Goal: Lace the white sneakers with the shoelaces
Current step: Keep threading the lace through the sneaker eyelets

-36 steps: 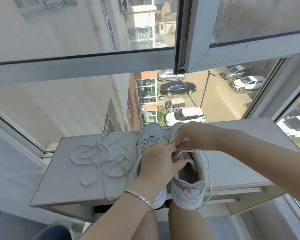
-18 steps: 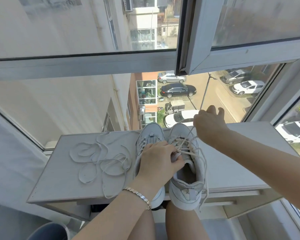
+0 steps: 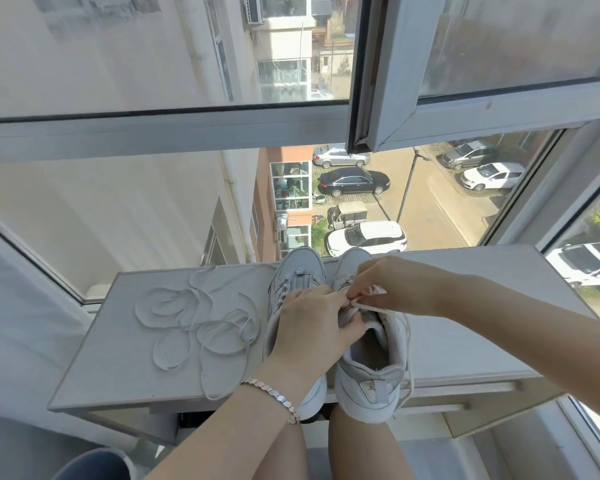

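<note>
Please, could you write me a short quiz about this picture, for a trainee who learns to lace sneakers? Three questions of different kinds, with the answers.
1. True or false: the loose shoelace lies on the table to the right of both sneakers.
2. Which sneaker do the left hand and the right hand work on? A. the left sneaker. B. the right sneaker. C. neither.
3. Fill in: the right hand pinches the threaded ____ above the right sneaker's tongue.

Key
1. False: it lies to their left.
2. B: the left hand grips it near the tongue.
3. lace
</note>
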The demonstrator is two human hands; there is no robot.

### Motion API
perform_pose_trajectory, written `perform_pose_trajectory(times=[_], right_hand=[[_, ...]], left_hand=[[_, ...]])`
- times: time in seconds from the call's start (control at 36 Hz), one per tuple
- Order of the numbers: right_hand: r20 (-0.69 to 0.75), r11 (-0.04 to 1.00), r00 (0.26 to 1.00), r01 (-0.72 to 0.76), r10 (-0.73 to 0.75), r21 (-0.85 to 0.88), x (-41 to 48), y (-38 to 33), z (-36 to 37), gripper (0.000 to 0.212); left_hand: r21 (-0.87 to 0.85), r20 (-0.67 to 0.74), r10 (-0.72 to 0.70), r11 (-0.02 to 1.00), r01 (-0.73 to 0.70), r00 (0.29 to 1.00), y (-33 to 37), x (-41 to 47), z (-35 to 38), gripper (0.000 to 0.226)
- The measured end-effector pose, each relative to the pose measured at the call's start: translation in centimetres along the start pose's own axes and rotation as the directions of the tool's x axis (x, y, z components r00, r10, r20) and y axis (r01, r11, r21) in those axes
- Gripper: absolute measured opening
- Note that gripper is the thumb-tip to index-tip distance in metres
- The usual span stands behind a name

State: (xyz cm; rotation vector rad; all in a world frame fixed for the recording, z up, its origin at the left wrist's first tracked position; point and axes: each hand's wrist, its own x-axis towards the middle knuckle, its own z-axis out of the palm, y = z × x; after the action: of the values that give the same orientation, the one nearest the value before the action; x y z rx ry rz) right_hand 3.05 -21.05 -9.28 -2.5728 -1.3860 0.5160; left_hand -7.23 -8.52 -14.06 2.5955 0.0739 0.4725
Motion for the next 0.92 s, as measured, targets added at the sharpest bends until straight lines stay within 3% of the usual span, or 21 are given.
perform_pose_trajectory(times=[0.11,0.19,0.28,0.36,0.42,0.44,0.5,0.56,0.61,0.69,0.83,0.92], right_hand=[[-0.147,1.000,0.989,-0.015,0.017,0.016,-0.2,0.4,0.5,0.018],[-0.217,0.996,0.976,-0.041,0.022,-0.084,0.3,0.6,0.9,0.019],[-0.277,0.976,0.950,-0.181,0.141,-0.124,1.1,1.5,1.1,0.023],[-0.404,0.891,0.812,-0.453,0.422,0.022,1.5,4.0,0.4,0.023],[-0.399,0.805,0.709,-0.574,0.581,0.153,1.3,5.1,-0.1,0.024],[-0.385,0.790,0.703,-0.598,0.598,0.135,1.2,5.3,-0.2,0.026],[-0.374,0.849,0.780,-0.527,0.502,0.040,1.2,4.9,-0.3,0.030],[-0.325,0.959,0.906,-0.284,0.270,0.004,1.0,3.6,-0.5,0.032],[-0.175,0.996,0.980,-0.084,0.090,0.042,0.6,2.0,-0.8,0.031],[0.000,0.997,1.000,-0.023,0.024,0.078,0.2,0.5,-0.3,0.026],[-0.157,0.998,0.988,0.019,-0.009,0.065,-0.1,0.7,0.8,0.016],[-0.210,0.988,0.976,-0.028,0.060,0.154,-0.2,0.7,0.7,0.011]], left_hand=[[-0.020,0.007,0.000,1.000,0.001,1.000,0.0,0.1,0.0,0.035],[-0.018,0.010,-0.007,1.000,0.007,1.000,0.1,0.2,0.0,0.040],[-0.016,0.031,-0.018,1.000,0.019,0.999,0.1,0.1,-0.1,0.044],[-0.012,0.033,-0.009,1.000,0.009,0.999,0.1,0.1,-0.2,0.043],[-0.017,0.026,-0.002,1.000,0.003,1.000,0.1,0.1,-0.1,0.042],[-0.020,0.022,0.003,1.000,-0.003,1.000,0.1,0.1,-0.1,0.042],[-0.020,0.029,0.022,1.000,-0.022,0.999,0.0,0.2,-0.3,0.038],[-0.011,0.046,0.034,0.999,-0.034,0.998,0.0,0.3,-0.4,0.030],[-0.013,0.049,0.038,0.999,-0.038,0.998,0.0,0.3,-0.4,0.031],[-0.012,0.037,0.033,0.999,-0.033,0.999,0.0,0.3,-0.4,0.030],[-0.021,0.032,0.031,0.999,-0.030,0.999,0.0,0.2,-0.2,0.048],[-0.015,0.060,0.025,1.000,-0.024,0.998,0.0,0.2,-0.4,0.040]])
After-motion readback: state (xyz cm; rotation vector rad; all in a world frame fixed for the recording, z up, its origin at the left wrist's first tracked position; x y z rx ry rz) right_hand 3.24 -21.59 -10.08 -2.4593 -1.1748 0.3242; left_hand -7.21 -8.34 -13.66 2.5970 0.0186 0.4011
